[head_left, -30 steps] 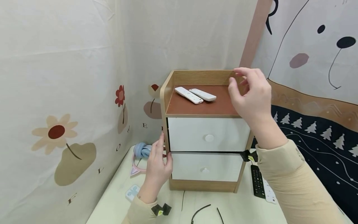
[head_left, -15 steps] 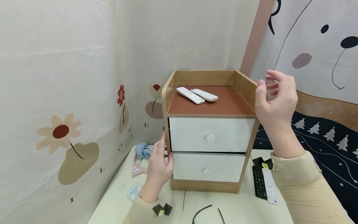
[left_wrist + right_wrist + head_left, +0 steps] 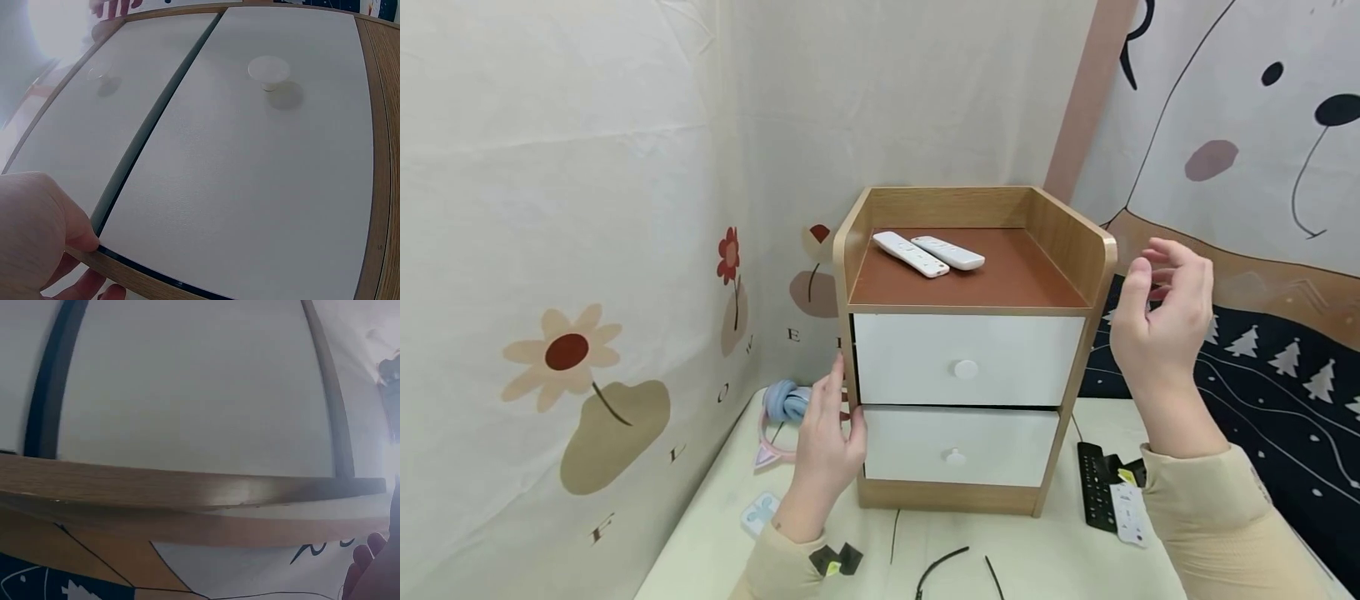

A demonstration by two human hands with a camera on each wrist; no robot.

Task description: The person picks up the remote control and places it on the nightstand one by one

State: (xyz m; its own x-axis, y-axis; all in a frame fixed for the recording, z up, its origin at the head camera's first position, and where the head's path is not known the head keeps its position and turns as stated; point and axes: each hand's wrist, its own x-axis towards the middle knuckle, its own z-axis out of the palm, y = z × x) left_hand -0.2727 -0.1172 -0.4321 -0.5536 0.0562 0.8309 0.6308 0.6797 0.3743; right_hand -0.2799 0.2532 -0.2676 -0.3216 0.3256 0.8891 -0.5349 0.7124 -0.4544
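Note:
A small wooden cabinet (image 3: 970, 496) with two white drawers stands on the table. Both the upper drawer (image 3: 910, 358) and the lower drawer (image 3: 910, 446) look pushed in, each with a round white knob. Two white remote controls (image 3: 912, 254) lie on the brown top shelf. My left hand (image 3: 826, 446) rests on the cabinet's left edge, thumb at the front and straight fingers along the side; the left wrist view shows the thumb (image 3: 78, 231) by the gap between drawers. My right hand (image 3: 1165, 321) hovers right of the cabinet, fingers loosely bent, holding nothing.
A black remote (image 3: 1096, 487) and a white remote (image 3: 1127, 512) lie on the table right of the cabinet. At left are a blue coiled bundle (image 3: 786, 402), a pink band (image 3: 763, 437) and a pale blue card-like object (image 3: 760, 512). Dark cable pieces (image 3: 936, 567) lie in front.
My right hand has moved from above the cabinet's right side outward to the right, then lower. The left hand keeps its place on the left edge. The view has shifted slightly.

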